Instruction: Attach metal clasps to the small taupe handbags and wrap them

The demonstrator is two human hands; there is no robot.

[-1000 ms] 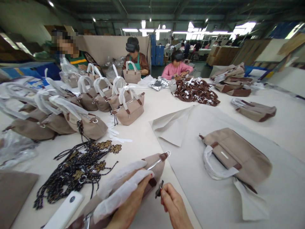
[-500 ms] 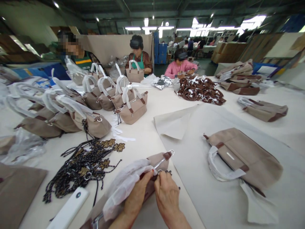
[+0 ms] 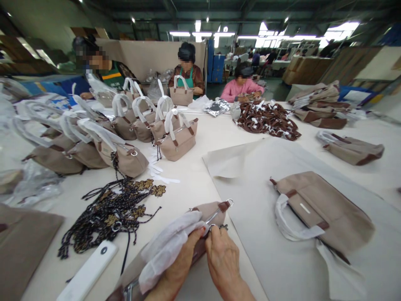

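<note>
A beige handbag [image 3: 214,209] with brown trim lies on the table in front of me, its handles wrapped in white paper [image 3: 171,238]. My left hand [image 3: 184,259] is closed on the bag beside the wrapped handles, thumb near the zipper. Against the bag's near side, my right hand [image 3: 223,255] pinches a small metal ring [image 3: 212,227]. Dark bits show just past its fingers; I cannot make out what they belong to. Another metal ring [image 3: 230,202] sticks out from the bag's brown end tab. Left of the bag lies a heap of black cord charms [image 3: 106,217] with gold flower shapes.
A white phone-like slab [image 3: 89,271] lies at the lower left. Several finished-looking bags [image 3: 178,142] stand behind the cords. To the right, another handbag [image 3: 328,209] rests on a paper sheet [image 3: 244,196]. Brown straps [image 3: 266,119] are piled farther back. Three people sit or stand across the table.
The view has shifted slightly, so the scene sits a little farther right. Both hands keep their places on the bag, and the right fingers still pinch the ring.
</note>
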